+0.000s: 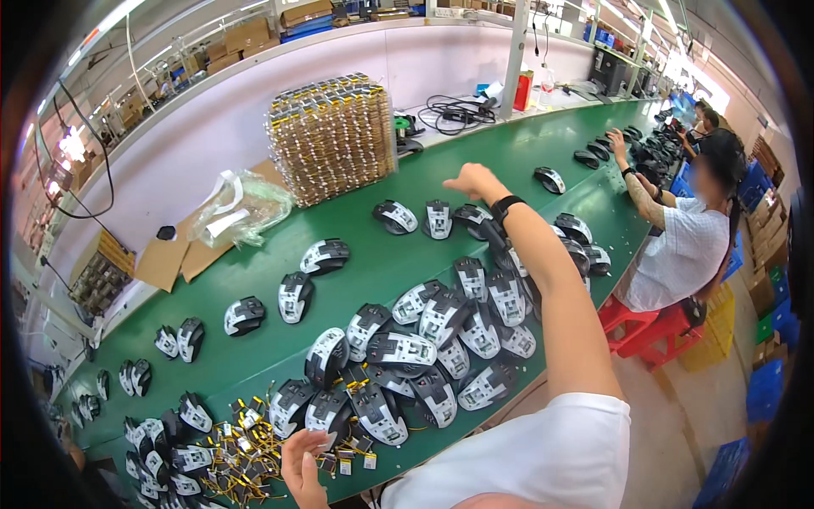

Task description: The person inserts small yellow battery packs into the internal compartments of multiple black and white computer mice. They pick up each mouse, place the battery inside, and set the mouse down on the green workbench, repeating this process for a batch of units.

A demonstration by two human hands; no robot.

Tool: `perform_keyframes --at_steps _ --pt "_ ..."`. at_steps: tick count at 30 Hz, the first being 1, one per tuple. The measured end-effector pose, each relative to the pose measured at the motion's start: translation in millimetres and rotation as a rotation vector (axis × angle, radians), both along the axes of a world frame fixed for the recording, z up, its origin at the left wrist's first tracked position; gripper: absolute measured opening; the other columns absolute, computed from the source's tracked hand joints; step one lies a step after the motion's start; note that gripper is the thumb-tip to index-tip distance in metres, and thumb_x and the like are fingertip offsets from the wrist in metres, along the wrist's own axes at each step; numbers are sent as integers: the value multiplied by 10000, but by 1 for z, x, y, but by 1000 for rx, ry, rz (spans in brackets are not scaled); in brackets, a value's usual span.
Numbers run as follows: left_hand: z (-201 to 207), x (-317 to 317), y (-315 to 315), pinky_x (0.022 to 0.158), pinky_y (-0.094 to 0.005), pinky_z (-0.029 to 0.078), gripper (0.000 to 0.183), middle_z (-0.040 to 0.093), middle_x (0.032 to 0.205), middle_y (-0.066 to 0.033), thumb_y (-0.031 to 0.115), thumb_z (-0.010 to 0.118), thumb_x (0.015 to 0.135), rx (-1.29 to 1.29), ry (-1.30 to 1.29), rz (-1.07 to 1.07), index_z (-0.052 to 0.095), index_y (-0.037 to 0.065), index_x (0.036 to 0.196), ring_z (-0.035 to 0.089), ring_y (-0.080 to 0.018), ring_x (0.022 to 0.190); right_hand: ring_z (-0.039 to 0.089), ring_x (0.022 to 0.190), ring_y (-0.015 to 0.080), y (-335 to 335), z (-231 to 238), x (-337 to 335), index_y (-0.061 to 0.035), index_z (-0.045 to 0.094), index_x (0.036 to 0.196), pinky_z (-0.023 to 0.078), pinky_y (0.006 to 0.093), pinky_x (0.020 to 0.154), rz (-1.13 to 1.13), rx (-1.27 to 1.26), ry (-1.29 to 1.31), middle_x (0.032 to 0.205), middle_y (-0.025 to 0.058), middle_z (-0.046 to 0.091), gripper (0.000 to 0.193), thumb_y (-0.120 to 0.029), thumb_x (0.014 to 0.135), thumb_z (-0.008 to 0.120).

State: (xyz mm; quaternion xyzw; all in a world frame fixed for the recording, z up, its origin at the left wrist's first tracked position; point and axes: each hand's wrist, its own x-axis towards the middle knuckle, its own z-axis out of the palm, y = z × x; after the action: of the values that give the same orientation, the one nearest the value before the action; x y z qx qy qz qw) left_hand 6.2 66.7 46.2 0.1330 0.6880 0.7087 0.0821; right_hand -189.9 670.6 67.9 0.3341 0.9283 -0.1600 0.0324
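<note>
My right arm stretches across the green bench, and my right hand (476,181) hovers above its far half, beyond a computer mouse (471,217). The fingers are curled together; anything inside them is hidden. At the lower edge, my left hand (303,468) has its fingers apart, with nothing visible in it. It is close to a black-and-grey mouse (328,412) and a heap of small battery packs with yellow wires (246,445). A large pile of partly assembled mice (441,318) lies between my arms, their grey tops showing open cutouts.
A tall stack of wired parts (331,140) stands against the back wall, beside clear plastic wrap (242,208) and cardboard (165,259). More mice (294,297) form a loose row along the green bench (212,280). At right, a co-worker (678,237) sits on a red stool (653,335).
</note>
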Motion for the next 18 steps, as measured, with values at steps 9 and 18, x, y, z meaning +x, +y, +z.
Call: perform_keyframes --at_steps 9,18 --pt "11 2 20 885 -357 477 383 659 1064 -198 183 522 918 80 158 -68 512 -65 1210 645 -257 975 685 986 280 -72 -27 -33 -75 714 1059 546 374 852 223 129 -249 1066 144 705 390 -319 759 659" --pt "1 -14 42 1001 -380 418 807 346 1463 -214 84 564 889 367 -94 -125 66 68 1524 499 -293 1244 649 994 331 -280 54 98 -137 440 1407 557 385 738 1094 -343 524 1198 231 580 624 -277 848 680"
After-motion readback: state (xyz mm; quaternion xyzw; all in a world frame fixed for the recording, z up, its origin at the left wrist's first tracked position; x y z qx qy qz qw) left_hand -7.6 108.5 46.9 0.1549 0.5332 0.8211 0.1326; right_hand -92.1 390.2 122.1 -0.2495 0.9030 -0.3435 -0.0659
